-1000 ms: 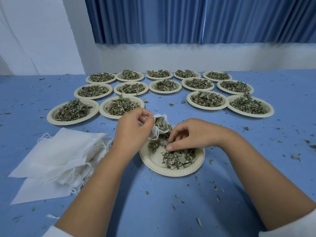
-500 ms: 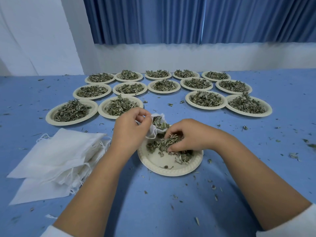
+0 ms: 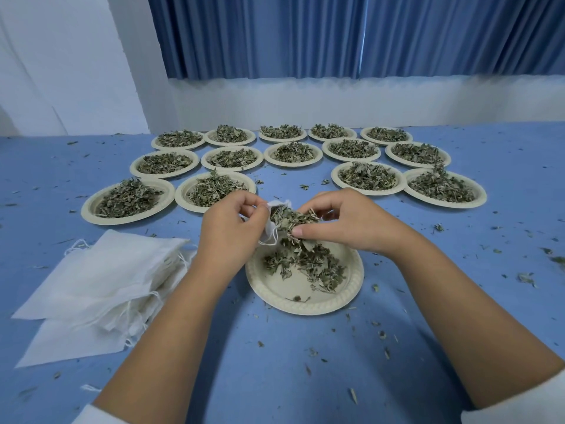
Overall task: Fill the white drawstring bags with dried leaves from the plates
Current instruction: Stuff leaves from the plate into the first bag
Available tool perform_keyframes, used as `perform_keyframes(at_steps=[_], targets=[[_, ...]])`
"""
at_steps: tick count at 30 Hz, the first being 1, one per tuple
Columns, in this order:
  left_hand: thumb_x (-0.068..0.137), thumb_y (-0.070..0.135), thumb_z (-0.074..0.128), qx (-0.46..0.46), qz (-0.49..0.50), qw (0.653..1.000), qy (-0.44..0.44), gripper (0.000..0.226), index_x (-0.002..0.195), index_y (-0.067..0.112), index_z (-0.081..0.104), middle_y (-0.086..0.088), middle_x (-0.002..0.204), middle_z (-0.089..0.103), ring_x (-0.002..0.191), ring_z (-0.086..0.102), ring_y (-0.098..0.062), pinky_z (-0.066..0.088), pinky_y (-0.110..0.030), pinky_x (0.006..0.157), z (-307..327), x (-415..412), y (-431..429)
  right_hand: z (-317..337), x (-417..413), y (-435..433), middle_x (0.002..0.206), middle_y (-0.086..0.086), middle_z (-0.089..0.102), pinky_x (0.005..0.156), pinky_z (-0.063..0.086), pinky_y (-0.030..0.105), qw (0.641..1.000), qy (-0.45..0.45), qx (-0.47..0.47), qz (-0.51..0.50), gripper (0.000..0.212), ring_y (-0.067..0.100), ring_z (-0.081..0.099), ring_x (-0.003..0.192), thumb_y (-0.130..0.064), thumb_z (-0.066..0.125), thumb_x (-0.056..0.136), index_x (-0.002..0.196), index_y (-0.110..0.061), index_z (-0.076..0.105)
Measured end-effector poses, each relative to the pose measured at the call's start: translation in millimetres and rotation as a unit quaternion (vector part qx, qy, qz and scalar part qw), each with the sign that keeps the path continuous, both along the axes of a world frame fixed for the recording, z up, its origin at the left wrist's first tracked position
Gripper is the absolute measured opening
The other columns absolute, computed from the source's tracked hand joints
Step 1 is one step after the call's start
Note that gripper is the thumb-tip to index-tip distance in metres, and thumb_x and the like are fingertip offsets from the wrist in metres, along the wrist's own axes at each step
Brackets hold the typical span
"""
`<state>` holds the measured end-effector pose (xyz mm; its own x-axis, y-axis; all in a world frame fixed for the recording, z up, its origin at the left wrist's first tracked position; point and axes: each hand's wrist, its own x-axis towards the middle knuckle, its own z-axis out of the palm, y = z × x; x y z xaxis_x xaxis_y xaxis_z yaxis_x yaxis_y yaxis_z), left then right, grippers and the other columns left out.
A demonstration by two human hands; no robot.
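Right hand has lifted off the paper plate since 0.5 s ago, now pinching a clump of dried leaves at the bag mouth. Nearest: that plate, ctr, w/ more leaves left on its far half. Just above it, left hand grips white drawstring bag, fingers curled on its rim, mouth facing 3 o'clock. Stack of empty bags at 9 o'clock. Fourteen full plates in rows at 12 o'clock; blue curtain beyond.
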<state>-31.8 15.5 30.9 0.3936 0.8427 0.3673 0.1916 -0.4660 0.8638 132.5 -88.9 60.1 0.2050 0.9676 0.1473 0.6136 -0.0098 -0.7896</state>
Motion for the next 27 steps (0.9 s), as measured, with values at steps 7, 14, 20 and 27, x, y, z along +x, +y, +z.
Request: perform_keyframes(at_steps=[7,14,20,27], targets=[[0.091,0.014,0.061,0.011,0.009,1.000,-0.003,0.013,0.082,0.021,0.067,0.022,0.052,0.057,0.046,0.051,0.006,0.035,-0.005,0.047,2.1,-1.8,1.5,-2.3,-3.3,0.3,0.094,0.006,0.075,0.093,0.054,0.042,0.997,0.071,-0.030,0.014,0.030,0.023,0.070,0.090,-0.036,0.081,0.076,0.102,-0.023,0.076],[0.090,0.014,0.062,0.009,0.008,1.000,-0.007,0.013,0.081,0.021,0.068,0.021,0.052,0.057,0.048,0.052,0.007,0.037,-0.005,0.048,2.0,-2.3,3.0,2.3,0.3,0.2,0.066,-0.009,0.065,0.066,0.049,0.021,0.987,0.157,0.016,0.015,0.005,0.003,0.056,0.061,-0.024,0.073,0.085,0.082,-0.022,0.077],[0.091,0.017,0.063,0.006,-0.009,1.000,-0.004,0.012,0.082,0.022,0.068,0.019,0.054,0.058,0.048,0.052,0.005,0.039,-0.007,0.050,0.4,0.4,-0.1,-3.6,-0.4,3.9,0.066,-0.003,0.065,0.060,0.045,0.021,0.993,0.110,0.024,-0.040,0.007,0.006,0.053,0.060,-0.028,0.076,0.083,0.081,-0.022,0.078],[0.091,0.016,0.064,-0.016,-0.040,0.999,-0.009,0.012,0.081,0.023,0.068,0.014,0.056,0.054,0.052,0.051,-0.008,0.045,-0.021,0.054,-1.5,7.1,-5.0,-25.6,-16.6,14.0,0.076,-0.007,0.060,0.068,0.043,0.027,0.986,-0.152,0.053,-0.048,0.013,0.007,0.054,0.070,-0.027,0.075,0.083,0.094,-0.020,0.077]])
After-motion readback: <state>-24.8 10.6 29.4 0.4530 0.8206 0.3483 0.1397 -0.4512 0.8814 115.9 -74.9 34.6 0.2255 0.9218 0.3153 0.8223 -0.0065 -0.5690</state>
